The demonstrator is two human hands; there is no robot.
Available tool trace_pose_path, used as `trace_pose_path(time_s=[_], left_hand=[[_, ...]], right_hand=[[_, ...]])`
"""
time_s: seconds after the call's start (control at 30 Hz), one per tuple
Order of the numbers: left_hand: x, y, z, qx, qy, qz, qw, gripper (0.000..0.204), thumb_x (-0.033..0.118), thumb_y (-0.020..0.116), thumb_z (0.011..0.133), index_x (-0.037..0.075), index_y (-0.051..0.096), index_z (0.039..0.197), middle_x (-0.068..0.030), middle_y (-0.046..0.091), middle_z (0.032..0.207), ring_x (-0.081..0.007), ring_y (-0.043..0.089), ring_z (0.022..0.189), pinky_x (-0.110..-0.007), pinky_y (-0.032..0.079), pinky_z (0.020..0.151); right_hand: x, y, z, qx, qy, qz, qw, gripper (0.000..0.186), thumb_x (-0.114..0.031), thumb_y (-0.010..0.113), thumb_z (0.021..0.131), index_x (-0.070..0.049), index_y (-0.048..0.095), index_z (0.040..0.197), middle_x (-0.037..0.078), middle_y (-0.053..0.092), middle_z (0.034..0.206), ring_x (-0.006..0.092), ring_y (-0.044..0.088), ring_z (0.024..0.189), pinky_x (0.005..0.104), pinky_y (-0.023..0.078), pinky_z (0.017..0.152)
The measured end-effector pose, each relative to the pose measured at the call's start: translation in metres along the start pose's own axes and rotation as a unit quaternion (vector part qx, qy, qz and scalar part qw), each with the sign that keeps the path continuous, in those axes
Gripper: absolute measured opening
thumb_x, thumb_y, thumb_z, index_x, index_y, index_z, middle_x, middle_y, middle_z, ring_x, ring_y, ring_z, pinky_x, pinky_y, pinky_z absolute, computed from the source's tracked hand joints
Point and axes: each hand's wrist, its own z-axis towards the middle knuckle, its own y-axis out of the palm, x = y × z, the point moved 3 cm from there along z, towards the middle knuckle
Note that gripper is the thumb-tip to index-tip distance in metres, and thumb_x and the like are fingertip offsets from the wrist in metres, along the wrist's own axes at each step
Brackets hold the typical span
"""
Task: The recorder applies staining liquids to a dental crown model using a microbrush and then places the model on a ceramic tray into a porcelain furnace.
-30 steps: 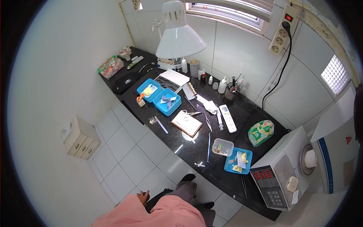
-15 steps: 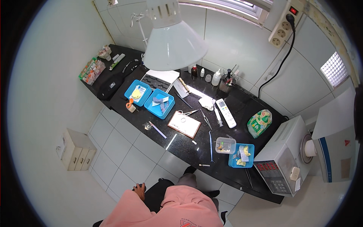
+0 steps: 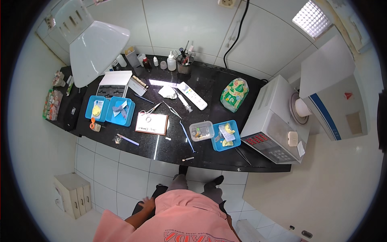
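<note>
My left hand is low beside my hip, at the edge of a black seat, with its fingers spread and nothing seen in them. My right hand is hidden beyond my body; only a bit of the right arm shows by my side. On the black counter before me lies a white pad on a brown board, with scissor-like pliers on it. To its right are tweezers, a blue double-ended instrument and a clear plastic box touching a blue tray that holds yellowish dental casts.
Two more blue trays stand at the left under a white lamp. A remote control, a syringe and a green-white packet lie farther back. A white furnace-like machine fills the right end. A small drawer cabinet stands on the floor.
My view has swung right and closer to the counter, so the counter things appear farther left. My left hand stays by the seat, its fingers now more spread.
</note>
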Motion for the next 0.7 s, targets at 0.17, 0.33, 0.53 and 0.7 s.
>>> trace_pose_path(time_s=[0.17, 0.33, 0.53, 0.7], left_hand=[[0.006, -0.005, 0.024, -0.232, 0.134, -0.195, 0.944, 0.062, 0.026, 0.071, 0.089, 0.008, 0.046, 0.143, -0.0161, 0.047, 0.145, -0.0299, 0.044, 0.135, -0.052, 0.040, 0.106], [0.034, -0.066, 0.043, -0.449, 0.260, -0.328, 0.790, 0.067, 0.024, 0.074, 0.087, 0.005, 0.044, 0.145, -0.0148, 0.051, 0.144, -0.0242, 0.049, 0.131, -0.043, 0.042, 0.106], [0.079, -0.214, -0.001, -0.256, 0.413, -0.314, 0.815, 0.047, 0.009, 0.073, 0.083, 0.000, 0.058, 0.127, -0.0055, 0.068, 0.102, -0.0127, 0.062, 0.092, -0.028, 0.049, 0.084], [0.103, -0.230, -0.004, -0.059, 0.396, -0.430, 0.809, 0.013, 0.003, 0.064, 0.085, 0.003, 0.069, 0.098, 0.0012, 0.064, 0.076, -0.0083, 0.058, 0.072, -0.023, 0.046, 0.067]], right_hand=[[0.043, 0.047, 0.004, 0.011, 0.036, 0.012, 0.999, 0.041, -0.038, 0.069, 0.081, -0.005, 0.068, 0.106, 0.020, 0.072, 0.099, 0.0401, 0.069, 0.097, 0.0459, 0.053, 0.079], [0.037, 0.066, -0.006, 0.035, 0.057, 0.061, 0.996, 0.041, -0.040, 0.066, 0.084, -0.005, 0.071, 0.105, 0.021, 0.072, 0.100, 0.0400, 0.069, 0.097, 0.0458, 0.053, 0.078], [-0.190, -0.086, -0.026, 0.085, 0.093, 0.003, 0.992, 0.033, -0.036, 0.069, 0.086, -0.004, 0.072, 0.094, 0.015, 0.074, 0.081, 0.0310, 0.072, 0.080, 0.0429, 0.056, 0.076], [-0.349, -0.164, 0.033, 0.184, -0.033, 0.166, 0.968, 0.045, -0.035, 0.050, 0.103, -0.001, 0.068, 0.079, 0.012, 0.070, 0.067, 0.0166, 0.064, 0.048, 0.0301, 0.052, 0.048]])
